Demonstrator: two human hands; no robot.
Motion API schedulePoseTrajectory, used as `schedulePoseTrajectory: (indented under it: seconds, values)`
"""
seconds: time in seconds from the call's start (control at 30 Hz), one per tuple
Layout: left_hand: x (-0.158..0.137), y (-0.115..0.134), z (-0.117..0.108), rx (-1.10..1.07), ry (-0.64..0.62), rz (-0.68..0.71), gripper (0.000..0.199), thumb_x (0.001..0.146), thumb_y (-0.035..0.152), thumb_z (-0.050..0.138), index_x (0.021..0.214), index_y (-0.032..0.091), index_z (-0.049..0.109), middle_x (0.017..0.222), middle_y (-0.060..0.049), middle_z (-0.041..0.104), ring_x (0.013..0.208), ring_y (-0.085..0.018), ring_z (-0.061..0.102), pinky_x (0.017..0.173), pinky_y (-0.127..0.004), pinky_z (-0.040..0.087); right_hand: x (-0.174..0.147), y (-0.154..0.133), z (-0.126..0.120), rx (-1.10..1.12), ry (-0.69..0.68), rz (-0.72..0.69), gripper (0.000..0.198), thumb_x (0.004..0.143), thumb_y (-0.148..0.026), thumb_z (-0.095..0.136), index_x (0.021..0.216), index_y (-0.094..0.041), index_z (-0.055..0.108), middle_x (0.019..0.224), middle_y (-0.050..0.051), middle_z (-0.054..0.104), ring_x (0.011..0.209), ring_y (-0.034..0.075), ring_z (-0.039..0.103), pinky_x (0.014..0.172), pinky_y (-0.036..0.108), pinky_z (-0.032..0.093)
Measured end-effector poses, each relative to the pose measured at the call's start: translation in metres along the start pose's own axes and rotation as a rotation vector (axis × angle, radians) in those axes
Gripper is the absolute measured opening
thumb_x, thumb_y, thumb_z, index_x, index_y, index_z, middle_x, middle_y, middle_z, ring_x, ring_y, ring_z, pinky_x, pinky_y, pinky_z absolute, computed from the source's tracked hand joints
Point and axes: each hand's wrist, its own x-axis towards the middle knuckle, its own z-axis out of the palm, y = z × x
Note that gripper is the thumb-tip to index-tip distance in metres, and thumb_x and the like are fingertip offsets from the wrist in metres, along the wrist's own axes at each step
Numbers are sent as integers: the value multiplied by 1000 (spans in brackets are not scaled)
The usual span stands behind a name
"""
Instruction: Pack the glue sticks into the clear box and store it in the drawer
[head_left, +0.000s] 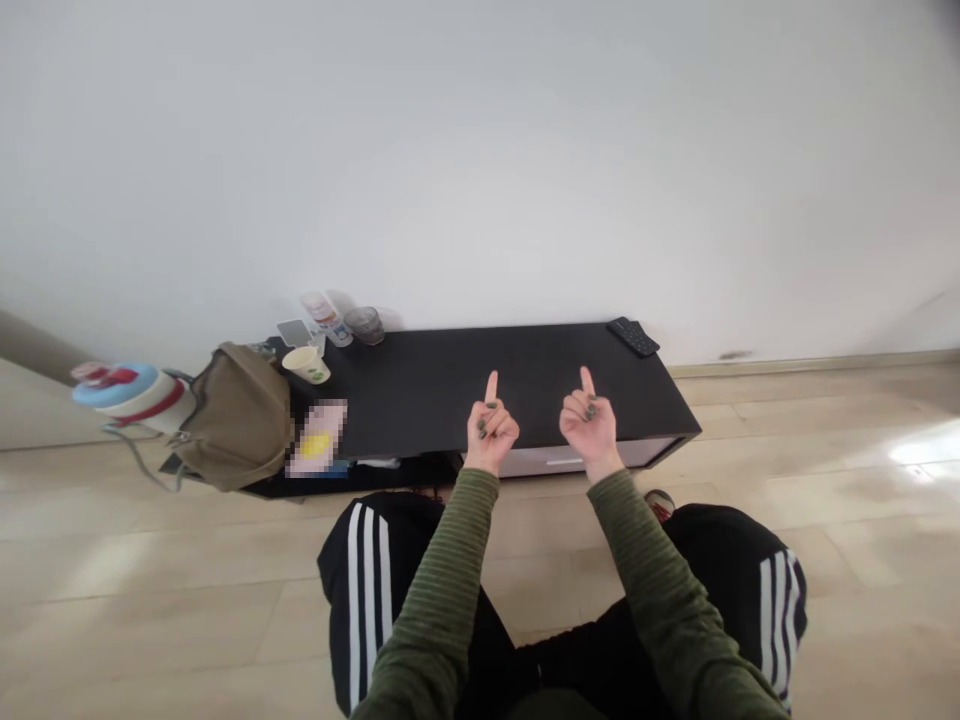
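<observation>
My left hand (492, 432) is raised over the front edge of a low black cabinet (420, 385). Its index finger points up while the other fingers and thumb are folded into the palm, with nothing seen in them. To its right, my right hand (588, 418) makes the same shape, index finger upright and the rest curled in. The hands are apart from each other and hold no object. Nearest my right hand on the cabinet top is a black remote control (634, 337), at the back right corner.
On the cabinet's left end stand a brown bag (241, 420) with a white-and-blue bottle (142, 393), a paper cup (307, 364), a spray can (327, 318), a glass (365, 325) and a blurred-out flat item (319, 437). A drawer (540, 460) faces my knees. Behind is a white wall (480, 160).
</observation>
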Motion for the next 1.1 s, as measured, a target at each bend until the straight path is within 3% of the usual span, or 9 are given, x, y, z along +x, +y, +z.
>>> schedulePoseTrajectory:
  seconds: [0.13, 0.2, 0.3, 0.37, 0.43, 0.5, 0.6, 0.77, 1.1]
  values:
    - [1, -15, -35, 129, 16, 25, 65, 86, 18, 50, 151, 26, 47, 49, 14, 16, 37, -6, 11, 42, -18, 20, 5, 1, -38, 5, 120, 52, 66, 77, -11, 57, 137, -39, 56, 58, -10, 24, 49, 8, 31, 45, 15, 31]
    - [-2, -19, -44, 323, 26, 74, 72, 84, 18, 53, 155, 26, 40, 49, 13, 25, 38, -6, 22, 47, -17, 28, 1, -1, -51, -28, 115, 51, 66, 78, -12, 57, 138, -38, 55, 58, -10, 25, 50, 8, 32, 46, 15, 31]
    - [-5, -26, -53, 951, 76, 151, 62, 87, 20, 54, 149, 24, 50, 65, 3, 59, 64, -12, 58, 72, -26, 49, -5, 2, -71, -106, 130, 123, 44, 80, -17, 58, 122, -30, 64, 58, -9, 31, 50, 9, 34, 46, 16, 32]
    - [-7, -36, -60, 1456, 89, 184, 51, 91, 24, 51, 141, 24, 60, 110, -10, 72, 111, -22, 63, 102, -40, 45, -8, 11, -91, -202, 203, 278, 17, 83, -22, 58, 97, -22, 67, 57, -8, 38, 49, 8, 34, 44, 17, 30]
    - [-12, -49, -72, 1854, 102, 155, 51, 94, 28, 48, 144, 22, 57, 153, -13, 50, 146, -31, 37, 120, -50, 26, -12, 23, -119, -347, 321, 512, 13, 87, -25, 55, 80, -17, 63, 58, -5, 47, 47, 7, 38, 42, 17, 29]
    - [-16, -63, -85, 2087, 101, 56, 61, 95, 36, 49, 153, 19, 45, 166, -16, 29, 155, -36, 19, 124, -56, 13, -16, 35, -150, -525, 445, 746, 16, 91, -23, 53, 82, -14, 63, 64, 0, 59, 50, 7, 47, 44, 16, 32]
    - [-18, -78, -101, 2222, 65, 16, 77, 92, 50, 53, 159, 18, 32, 169, -17, 17, 156, -39, 8, 124, -60, 4, -19, 48, -194, -651, 657, 857, 13, 93, -18, 51, 91, -13, 63, 77, 6, 69, 50, 6, 53, 43, 14, 32]
    - [-14, -82, -107, 2244, 39, -39, 90, 88, 63, 54, 162, 20, 27, 170, -17, 11, 156, -41, 4, 123, -61, 1, -7, 49, -237, -690, 836, 688, 17, 96, -15, 46, 82, -18, 54, 75, 3, 66, 55, 9, 60, 43, 14, 38]
    - [-8, -67, -102, 2207, -49, -209, 97, 86, 72, 48, 163, 20, 19, 171, -16, 3, 156, -42, -1, 122, -62, 2, -23, 67, -246, -696, 824, 501, 18, 88, -10, 64, 85, -23, 51, 86, 1, 71, 82, 13, 73, 61, 18, 55]
